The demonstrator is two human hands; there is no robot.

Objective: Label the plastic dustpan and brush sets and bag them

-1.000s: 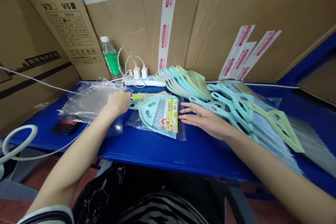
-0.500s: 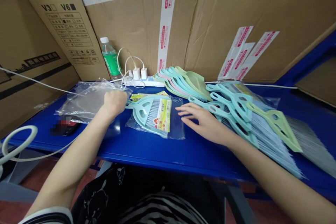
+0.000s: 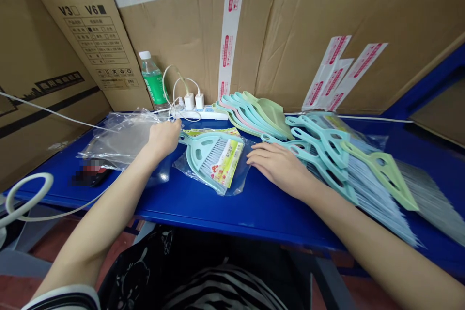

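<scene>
A mint-green plastic dustpan (image 3: 203,152) with a small brush and a yellow label card (image 3: 227,162) lies in a clear plastic bag (image 3: 238,179) on the blue table (image 3: 225,218). My left hand (image 3: 164,138) is curled at the bag's upper end, by the dustpan's handle tip, and appears to grip the plastic. A loose clear bag (image 3: 119,140) lies under my left wrist. My right hand (image 3: 278,167) rests flat beside the bag's right edge, fingers together, holding nothing. Just right of it are mint-green broom heads (image 3: 319,150).
Stacked pastel dustpans (image 3: 257,116) stand against cardboard boxes (image 3: 327,34) behind. Nearby are a power strip with chargers (image 3: 203,114), a green-labelled water bottle (image 3: 153,80), a blurred phone (image 3: 89,175) and a white cable coil (image 3: 25,198). Broom bristles (image 3: 378,203) overhang the table's right side.
The bagged dustpan has shifted left and turned clockwise. My right hand has closed its spread fingers and lies flatter beside the bag. My left hand has moved slightly up the table.
</scene>
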